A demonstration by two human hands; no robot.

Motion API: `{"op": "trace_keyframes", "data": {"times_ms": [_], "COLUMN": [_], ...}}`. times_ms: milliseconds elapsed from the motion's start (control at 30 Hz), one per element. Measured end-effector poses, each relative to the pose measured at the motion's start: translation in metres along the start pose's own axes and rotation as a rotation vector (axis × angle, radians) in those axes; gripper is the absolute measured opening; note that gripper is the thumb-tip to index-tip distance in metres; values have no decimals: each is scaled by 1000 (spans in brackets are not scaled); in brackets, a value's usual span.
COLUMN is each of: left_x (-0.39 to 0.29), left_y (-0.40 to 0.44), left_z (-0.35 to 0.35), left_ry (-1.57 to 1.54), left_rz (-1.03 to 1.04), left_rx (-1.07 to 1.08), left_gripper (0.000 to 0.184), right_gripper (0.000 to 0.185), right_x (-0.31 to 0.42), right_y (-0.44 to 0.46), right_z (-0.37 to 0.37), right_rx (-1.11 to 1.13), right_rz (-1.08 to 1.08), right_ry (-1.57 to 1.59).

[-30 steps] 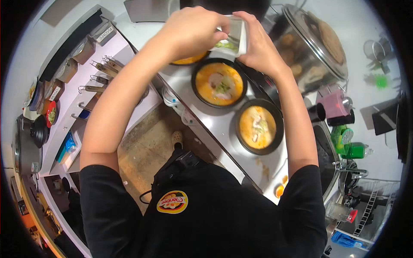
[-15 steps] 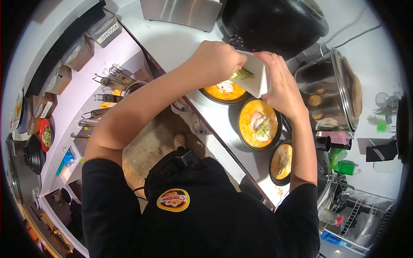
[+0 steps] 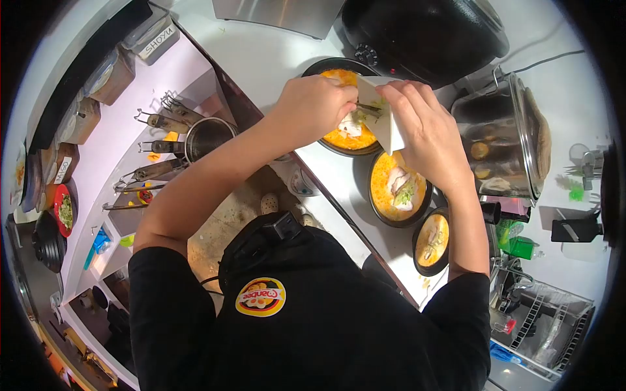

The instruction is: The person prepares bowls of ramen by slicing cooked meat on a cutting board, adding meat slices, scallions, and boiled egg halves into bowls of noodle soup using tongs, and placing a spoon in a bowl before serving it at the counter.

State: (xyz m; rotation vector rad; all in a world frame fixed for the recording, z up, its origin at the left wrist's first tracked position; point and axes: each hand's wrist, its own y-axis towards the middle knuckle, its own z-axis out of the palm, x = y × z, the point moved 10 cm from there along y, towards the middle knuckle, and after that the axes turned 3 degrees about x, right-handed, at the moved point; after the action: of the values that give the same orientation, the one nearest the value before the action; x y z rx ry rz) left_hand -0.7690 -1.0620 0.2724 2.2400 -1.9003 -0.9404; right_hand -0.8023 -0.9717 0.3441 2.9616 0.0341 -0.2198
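My left hand, its fingers closed, pinches what looks like a thin dark utensil, whose tip reaches into a tilted white container. My right hand grips that white container from the right side, with some green shreds at its opening. Both hands are above a black bowl of orange soup with pale topping. Below and to the right sits a second bowl with pale slices and green shreds. A third, smaller-looking bowl holds yellowish soup with topping, beside my right forearm.
A black rounded appliance and a metal box stand behind the bowls. At right is a large steel pot. Handled strainers, labelled tubs and a red dish of greens line the left counter.
The view has shifted, so the bowls appear farther right than at first. Both hands with the container are now over the upper bowl, and the container is tilted more toward the left hand.
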Motion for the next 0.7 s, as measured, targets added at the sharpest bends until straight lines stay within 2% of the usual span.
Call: {"op": "trace_keyframes", "data": {"times_ms": [200, 500, 633, 700], "left_x": [13, 16, -4, -18], "left_y": [-20, -34, -14, -6], "left_z": [0, -10, -22, -18], "left_ry": [2, -6, -6, 120], "left_rz": [-132, -217, -230, -158], "left_rx": [14, -1, -46, -89], "left_gripper": [12, 14, 14, 15], "right_gripper": [74, 77, 76, 75], "right_x": [-1, -4, 0, 4], "right_y": [3, 0, -1, -2], "right_z": [3, -1, -7, -11], "right_rx": [34, 7, -27, -49], "right_rz": [-21, -84, -110, -126], "right_ry": [-41, -55, -46, -26]}}
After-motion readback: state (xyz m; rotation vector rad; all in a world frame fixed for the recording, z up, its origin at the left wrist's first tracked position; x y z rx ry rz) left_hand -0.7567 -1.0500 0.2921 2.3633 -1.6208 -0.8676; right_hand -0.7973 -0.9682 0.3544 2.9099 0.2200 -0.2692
